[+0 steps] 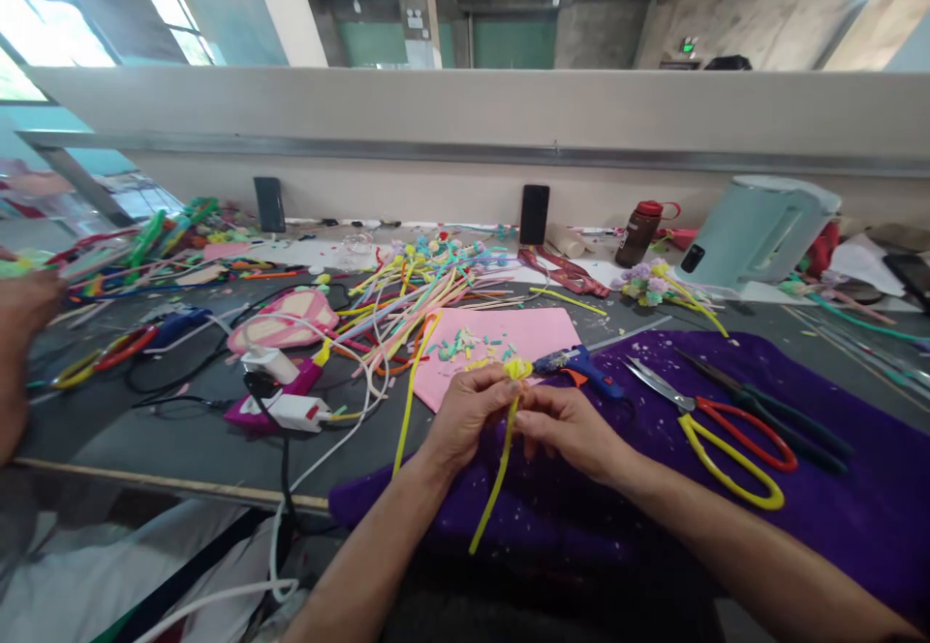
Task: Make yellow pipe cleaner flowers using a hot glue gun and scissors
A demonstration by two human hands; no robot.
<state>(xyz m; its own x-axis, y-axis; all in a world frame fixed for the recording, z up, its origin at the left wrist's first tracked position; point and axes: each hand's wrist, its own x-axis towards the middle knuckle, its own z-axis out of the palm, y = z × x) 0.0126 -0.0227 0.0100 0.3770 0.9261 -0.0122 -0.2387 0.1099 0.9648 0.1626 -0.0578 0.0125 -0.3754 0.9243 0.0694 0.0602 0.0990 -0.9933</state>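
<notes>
A long pale board (465, 106) closes off the far side, and before it stretches the dark table (167, 449), crowded from one end to the other. A purple cloth (872, 503) covers the near right part of it, sprinkled with pale specks. At the far left, a co-worker's arm (21, 333) reaches in at the edge of view. Behind the cloth stands a pale blue kettle (762, 227), with a brown bottle (639, 236) under a red cap just to its left. A loose heap of fuzzy stems (428, 285) in many colours sprawls across the middle, and in front of it lies a pink sheet (548, 328).

On the cloth I can see open scissors (694, 404) with one red and one yellow handle, dark pliers (770, 406) beside them, and a blue glue gun (573, 364) near the sheet's right corner. Left of the sheet, plugs and cords crowd a purple power strip (243, 413).

The person's two hands meet above the cloth's near part. The left hand (472, 399) pinches the curled yellow top of a fuzzy yellow stem (500, 483); the right hand (571, 425) has its fingertips closed on that stem just below the curl, some fingers hidden. Its straight end hangs slanting downward. Tiny green and yellow snippets (465, 345) lie scattered on the sheet.
</notes>
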